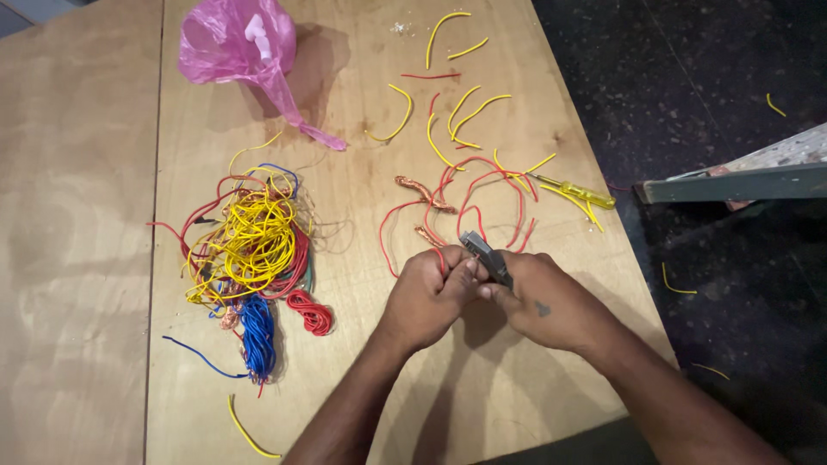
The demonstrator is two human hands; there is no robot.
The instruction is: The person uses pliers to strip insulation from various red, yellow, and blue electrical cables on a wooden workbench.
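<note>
A pink plastic bag (237, 41), a tangle of yellow, red and blue wires (251, 250), a yellow-handled screwdriver (575, 191).

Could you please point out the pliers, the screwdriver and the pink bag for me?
pliers (479, 247), head view, on the grey jaw end above the hands.
screwdriver (586, 195), head view, on its yellow handle.
pink bag (231, 41), head view, on its bulging middle.

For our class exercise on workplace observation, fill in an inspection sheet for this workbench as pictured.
Surface: pale plywood tabletop, two boards side by side.
Job's things: grey metal pliers on a red insulated wire.
Clutter: pink plastic bag; yellow-handled screwdriver; cut yellow wire pieces; bare twisted copper strands.
Grippers: left hand pinches the wire; right hand grips the pliers.
Cables: tangled bundle of yellow, red and blue wires.
Surroundings: dark speckled floor, wire offcuts on it.
</note>
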